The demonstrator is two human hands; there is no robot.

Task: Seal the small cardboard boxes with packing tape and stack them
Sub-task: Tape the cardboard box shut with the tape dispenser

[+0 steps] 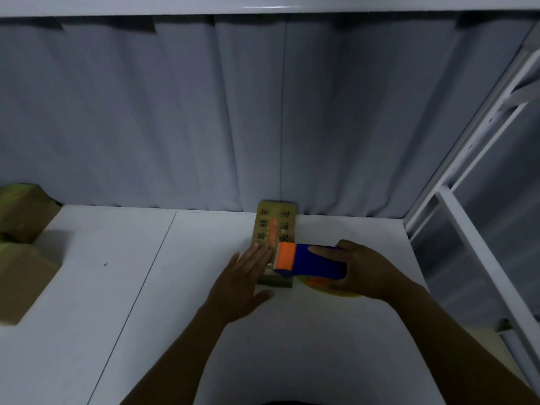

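A cardboard box [276, 222] lying lengthwise away is being pressed by the flat left hand [244, 276], a tape dispenser [309, 260] being gripped by the right hand [363, 268] at its near end.

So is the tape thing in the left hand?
No, the right hand grips the tape dispenser, while the left hand presses flat on the box.

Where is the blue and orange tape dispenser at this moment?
In the head view, right of centre: the right hand grips the tape dispenser, its orange end over the small cardboard box, beside the left hand.

Box [274, 226]: black Chinese chars, too blurry.
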